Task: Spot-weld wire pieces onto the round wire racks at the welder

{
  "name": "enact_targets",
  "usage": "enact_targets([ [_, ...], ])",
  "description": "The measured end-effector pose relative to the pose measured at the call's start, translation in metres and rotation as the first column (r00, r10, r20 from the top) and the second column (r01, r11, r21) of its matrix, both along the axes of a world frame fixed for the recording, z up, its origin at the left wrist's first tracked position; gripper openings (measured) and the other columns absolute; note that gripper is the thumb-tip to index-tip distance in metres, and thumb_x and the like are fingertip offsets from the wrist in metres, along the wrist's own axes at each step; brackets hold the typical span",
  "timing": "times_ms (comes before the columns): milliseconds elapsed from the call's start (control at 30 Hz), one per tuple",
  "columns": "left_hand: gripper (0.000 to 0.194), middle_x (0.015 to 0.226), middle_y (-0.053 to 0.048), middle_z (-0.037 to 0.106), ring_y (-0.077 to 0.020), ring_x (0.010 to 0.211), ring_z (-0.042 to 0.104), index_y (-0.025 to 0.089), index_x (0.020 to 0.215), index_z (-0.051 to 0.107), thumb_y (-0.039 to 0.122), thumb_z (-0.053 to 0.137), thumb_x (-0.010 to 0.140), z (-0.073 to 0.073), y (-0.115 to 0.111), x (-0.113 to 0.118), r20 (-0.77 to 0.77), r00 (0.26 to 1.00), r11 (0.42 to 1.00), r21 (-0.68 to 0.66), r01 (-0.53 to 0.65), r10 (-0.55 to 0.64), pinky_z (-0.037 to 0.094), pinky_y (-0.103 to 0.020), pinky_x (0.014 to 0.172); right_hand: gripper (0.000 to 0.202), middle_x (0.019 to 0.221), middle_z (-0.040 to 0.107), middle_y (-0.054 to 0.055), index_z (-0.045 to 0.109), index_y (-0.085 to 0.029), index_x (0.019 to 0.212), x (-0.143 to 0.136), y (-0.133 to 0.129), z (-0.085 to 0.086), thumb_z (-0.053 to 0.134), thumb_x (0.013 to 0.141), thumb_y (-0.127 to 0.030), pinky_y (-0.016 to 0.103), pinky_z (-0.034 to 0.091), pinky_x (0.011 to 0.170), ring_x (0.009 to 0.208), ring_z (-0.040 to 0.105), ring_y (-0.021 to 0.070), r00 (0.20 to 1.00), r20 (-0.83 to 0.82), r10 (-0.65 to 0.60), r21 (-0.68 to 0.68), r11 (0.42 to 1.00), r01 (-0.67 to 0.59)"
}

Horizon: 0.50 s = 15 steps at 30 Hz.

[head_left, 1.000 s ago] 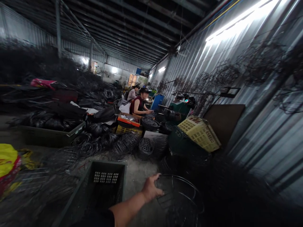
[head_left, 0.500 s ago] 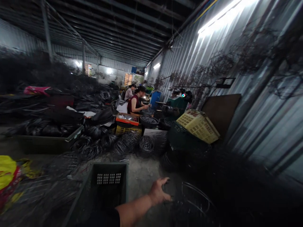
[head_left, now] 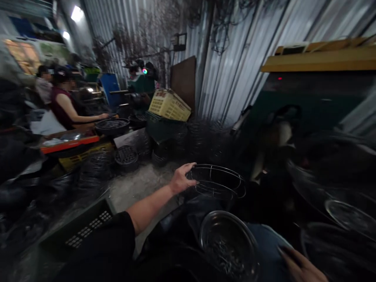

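My left hand point(head_left: 181, 179) reaches forward with its fingers and thumb closed on the left side of a round wire frame point(head_left: 217, 167), made of thin metal rings joined by short wires. Below it, a shiny metal bowl point(head_left: 205, 231) holds small metal pieces and rests on or close to my lap. At the lower right, my right hand point(head_left: 302, 268) is beside blue cloth point(head_left: 266, 243). Blur and shadow hide how its fingers are set, and whether they hold anything.
A green plastic crate point(head_left: 85, 227) sits to my left. Ahead, a yellow crate point(head_left: 170, 105) tilts on a dark green bin point(head_left: 164, 127). On the right stands a green machine with a yellow top point(head_left: 317, 62). Two people work at the left, near an orange-edged tray point(head_left: 70, 143).
My view has swung to the right, bringing the machine, the metal bowl and my right hand into sight. The left hand stays at the wire frame, which now shows more clearly.
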State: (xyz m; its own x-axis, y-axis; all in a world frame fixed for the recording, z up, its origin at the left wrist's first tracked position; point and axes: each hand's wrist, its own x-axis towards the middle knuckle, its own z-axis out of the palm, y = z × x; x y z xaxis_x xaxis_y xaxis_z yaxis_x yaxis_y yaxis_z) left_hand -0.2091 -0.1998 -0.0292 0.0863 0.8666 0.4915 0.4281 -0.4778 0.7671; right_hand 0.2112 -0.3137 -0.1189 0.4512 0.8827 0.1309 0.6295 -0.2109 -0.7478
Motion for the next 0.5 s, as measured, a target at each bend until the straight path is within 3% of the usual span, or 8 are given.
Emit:
enact_targets([
  [100, 0.076, 0.131, -0.015, 0.066, -0.0285, 0.122, 0.063, 0.014, 0.132, 0.065, 0.017, 0.086, 0.059, 0.003, 0.023, 0.03, -0.017, 0.993, 0.992, 0.028, 0.119, -0.119, 0.046, -0.047, 0.111, 0.036, 0.067, 0.074, 0.007, 0.078, -0.028, 0.067, 0.001, -0.002, 0.029, 0.069, 0.049, -0.058, 0.043, 0.059, 0.061, 0.064, 0.072, 0.0341, 0.98, -0.188, -0.067, -0.138, 0.99, 0.042],
  [233, 0.077, 0.132, -0.014, 0.066, -0.027, 0.121, 0.063, 0.016, 0.136, 0.063, 0.016, 0.084, 0.062, -0.001, 0.054, 0.066, -0.022, 0.979, 0.979, 0.024, 0.201, -0.201, 0.047, -0.046, 0.11, 0.048, 0.058, 0.071, 0.007, 0.079, -0.021, 0.076, -0.003, 0.006, 0.063, 0.074, 0.046, -0.058, 0.038, 0.055, 0.053, 0.056, 0.069, 0.0301, 0.941, -0.301, -0.153, -0.171, 0.98, 0.105],
  [400, 0.073, 0.13, -0.013, 0.067, -0.0274, 0.121, 0.063, 0.016, 0.133, 0.065, 0.021, 0.085, 0.063, -0.015, 0.084, 0.104, 0.001, 0.967, 0.967, -0.025, 0.254, -0.254, 0.047, -0.045, 0.11, 0.045, 0.07, 0.075, 0.007, 0.079, -0.019, 0.076, -0.012, 0.046, 0.1, 0.083, 0.044, -0.051, 0.031, 0.056, 0.058, 0.062, 0.07, 0.0239, 0.902, -0.427, -0.066, -0.033, 0.998, 0.057],
  [500, 0.068, 0.126, -0.012, 0.068, -0.0265, 0.119, 0.064, 0.016, 0.129, 0.067, 0.02, 0.085, 0.063, -0.027, 0.094, 0.122, 0.017, 0.965, 0.962, -0.078, 0.262, -0.261, 0.047, -0.044, 0.109, 0.048, 0.073, 0.075, 0.007, 0.079, -0.018, 0.08, -0.027, 0.079, 0.114, 0.09, 0.045, -0.048, 0.027, 0.056, 0.059, 0.064, 0.069, 0.0198, 0.808, -0.589, 0.013, 0.048, 0.999, 0.019],
])
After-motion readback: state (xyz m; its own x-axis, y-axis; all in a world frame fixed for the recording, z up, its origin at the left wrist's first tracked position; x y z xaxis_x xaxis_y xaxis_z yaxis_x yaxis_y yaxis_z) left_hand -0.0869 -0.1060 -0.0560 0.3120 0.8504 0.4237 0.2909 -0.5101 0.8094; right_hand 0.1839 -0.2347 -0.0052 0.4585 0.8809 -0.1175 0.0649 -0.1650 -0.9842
